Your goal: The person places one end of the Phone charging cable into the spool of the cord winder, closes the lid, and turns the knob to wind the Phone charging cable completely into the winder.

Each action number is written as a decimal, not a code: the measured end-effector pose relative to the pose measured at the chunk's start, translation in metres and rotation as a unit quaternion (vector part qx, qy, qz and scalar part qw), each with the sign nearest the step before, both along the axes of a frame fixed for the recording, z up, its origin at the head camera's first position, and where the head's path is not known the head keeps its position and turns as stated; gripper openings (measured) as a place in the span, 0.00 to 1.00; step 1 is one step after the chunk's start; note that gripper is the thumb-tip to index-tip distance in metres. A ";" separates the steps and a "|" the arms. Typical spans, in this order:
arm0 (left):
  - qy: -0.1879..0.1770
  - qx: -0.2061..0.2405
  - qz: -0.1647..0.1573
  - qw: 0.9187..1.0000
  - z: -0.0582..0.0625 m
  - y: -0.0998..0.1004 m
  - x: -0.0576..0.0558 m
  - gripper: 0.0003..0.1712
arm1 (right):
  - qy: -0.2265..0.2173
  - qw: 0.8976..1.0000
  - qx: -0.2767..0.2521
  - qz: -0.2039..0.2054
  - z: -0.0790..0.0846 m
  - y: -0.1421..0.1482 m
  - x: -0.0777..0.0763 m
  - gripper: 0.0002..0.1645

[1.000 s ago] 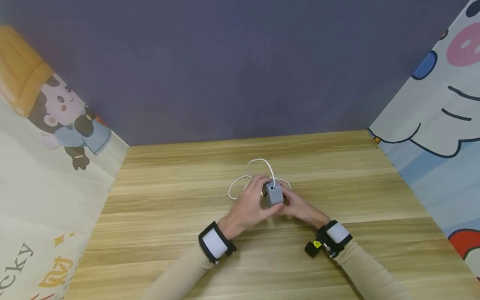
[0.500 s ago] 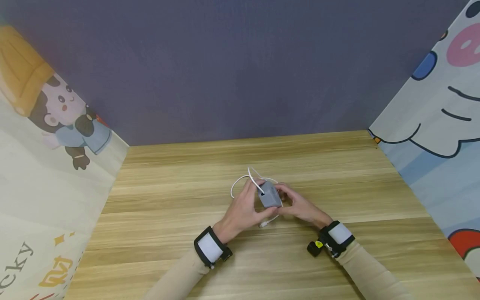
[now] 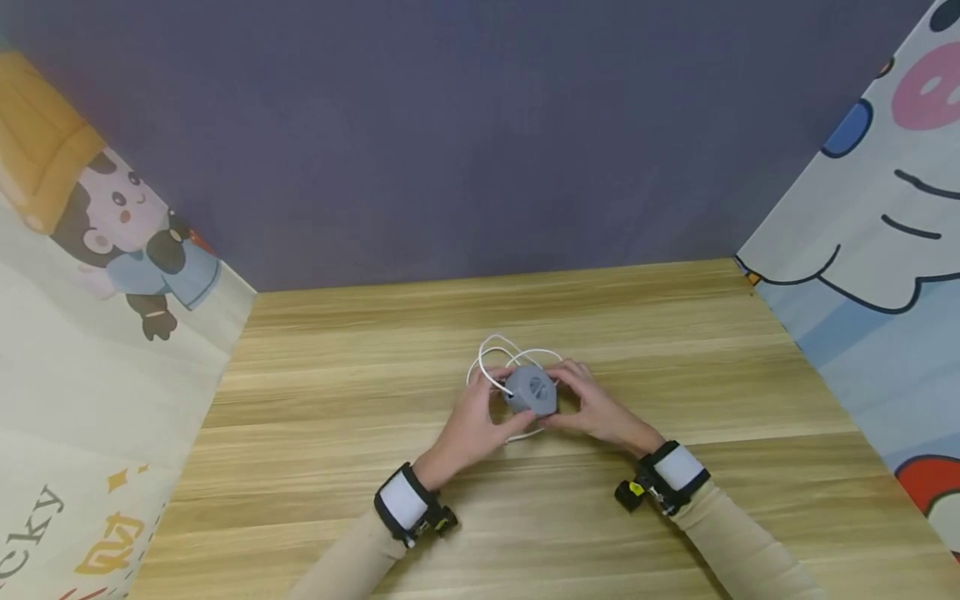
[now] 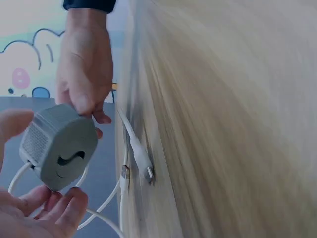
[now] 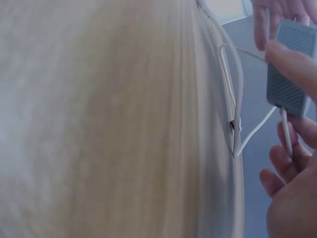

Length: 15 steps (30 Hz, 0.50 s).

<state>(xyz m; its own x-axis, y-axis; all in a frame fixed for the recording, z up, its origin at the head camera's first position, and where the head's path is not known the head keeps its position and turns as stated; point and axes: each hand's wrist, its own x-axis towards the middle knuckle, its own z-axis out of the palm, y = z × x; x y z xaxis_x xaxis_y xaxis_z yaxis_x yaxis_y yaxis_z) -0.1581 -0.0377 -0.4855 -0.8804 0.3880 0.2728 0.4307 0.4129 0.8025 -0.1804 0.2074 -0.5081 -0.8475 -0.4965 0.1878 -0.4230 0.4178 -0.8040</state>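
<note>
Both hands hold a grey, many-sided cable winder (image 3: 531,392) close over the table, its face with a curved slot showing. A white cable (image 3: 480,358) runs out of a hole in its side and loops behind it. My left hand (image 3: 468,425) pinches the winder between thumb and fingers from the left. From the right, my right hand (image 3: 600,412) grips its other edge with thumb and fingertips. The left wrist view shows the cable's white plug (image 4: 142,161) with a metal tip near the tabletop. In the right wrist view, the winder's textured side (image 5: 292,64) lies under my right thumb (image 5: 297,62).
The wood-grain table (image 3: 337,400) spreads around the hands. A dark wall (image 3: 480,142) stands behind it, with cartoon-printed panels at left (image 3: 90,333) and right (image 3: 885,250). A black strap with a small camera sits on each wrist.
The winder has turned in the hands so its slotted face shows, and has shifted slightly left. My left hand has moved left with it. The cable loops have shifted left.
</note>
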 end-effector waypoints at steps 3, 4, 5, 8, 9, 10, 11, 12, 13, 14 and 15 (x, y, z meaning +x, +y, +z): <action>-0.073 0.058 -0.002 0.996 -0.002 -0.002 0.000 0.37 | 0.020 1.000 0.023 -0.008 -0.001 -0.001 0.000 0.41; -0.098 0.078 -0.003 0.992 -0.002 -0.003 0.001 0.36 | 0.024 0.999 0.029 -0.010 0.000 -0.002 0.000 0.42; -0.125 0.096 0.001 0.988 -0.002 -0.003 0.002 0.35 | 0.030 0.999 0.037 -0.013 0.000 -0.003 0.000 0.42; -0.198 0.138 0.017 0.970 -0.001 -0.004 0.004 0.33 | 0.050 0.997 0.056 -0.021 0.000 -0.005 0.000 0.42; -0.217 0.146 0.025 0.965 -0.001 -0.004 0.004 0.33 | 0.059 0.996 0.065 -0.024 0.000 -0.006 0.000 0.42; -0.232 0.153 0.035 0.960 -0.001 -0.005 0.005 0.33 | 0.066 0.995 0.072 -0.026 0.001 -0.007 0.001 0.43; -0.245 0.159 0.045 0.955 -0.001 -0.005 0.005 0.33 | 0.074 0.994 0.079 -0.028 0.001 -0.007 0.001 0.43; -0.255 0.162 0.054 0.952 -0.001 -0.006 0.005 0.34 | 0.080 0.993 0.085 -0.029 0.001 -0.008 0.001 0.43; -0.261 0.166 0.061 0.949 -0.001 -0.006 0.005 0.35 | 0.086 0.991 0.092 -0.031 0.002 -0.009 0.002 0.43; -0.263 0.169 0.065 0.947 -0.001 -0.006 0.005 0.35 | 0.088 0.991 0.097 -0.032 0.002 -0.009 0.002 0.43; -0.268 0.172 0.071 0.945 -0.002 -0.007 0.005 0.36 | 0.090 0.990 0.102 -0.033 0.003 -0.010 0.002 0.43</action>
<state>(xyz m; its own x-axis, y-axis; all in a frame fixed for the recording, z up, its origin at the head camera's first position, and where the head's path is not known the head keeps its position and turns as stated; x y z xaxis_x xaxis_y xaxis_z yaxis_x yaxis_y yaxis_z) -0.1527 -0.0446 -0.4876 -0.9645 0.2245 -0.1389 -0.1165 0.1104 0.9870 -0.1779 0.1973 -0.5055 -0.8413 -0.4841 0.2404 -0.5183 0.5961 -0.6132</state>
